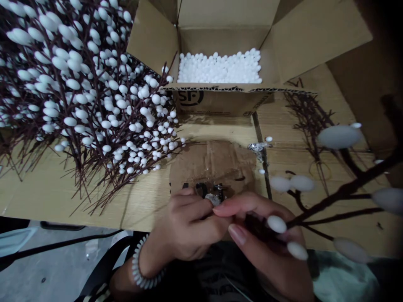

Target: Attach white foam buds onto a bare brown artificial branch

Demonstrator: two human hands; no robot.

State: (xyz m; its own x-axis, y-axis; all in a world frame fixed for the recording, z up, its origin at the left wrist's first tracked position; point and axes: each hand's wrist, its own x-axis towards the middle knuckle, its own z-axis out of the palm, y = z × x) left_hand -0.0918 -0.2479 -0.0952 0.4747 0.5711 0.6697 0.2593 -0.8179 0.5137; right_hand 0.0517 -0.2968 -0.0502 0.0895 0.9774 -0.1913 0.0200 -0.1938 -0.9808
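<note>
Artificial pussy-willow branch (343,188) runs from the person's hands out to the right of my view, so close to the camera that its white buds go soft and its far end is cut off by the frame. Biggest in the picture is a heap of matching branches (82,96) at upper left, also cut off by the frame edge, lying over a pale tan work surface (47,197); I can't tell whether that is cardboard or wood. Above centre stands an open cardboard carton (220,100) with its flaps spread, filled with white foam beads (218,69). Nearer the hands lies a torn cardboard patch (214,161), with silvery scraps (258,149) just off its right edge. The right hand (267,239) is closed around the branch's lower stem, its fingers hiding the stem's end. The left hand (189,222) is curled and nearly shut, a coiled bead bracelet (141,264) at its wrist. Between the two, touching both, sits a small silver piece (214,199); from here I can't tell which hand has hold of it. Dark bits (201,188) on the patch are too small to make out.
</note>
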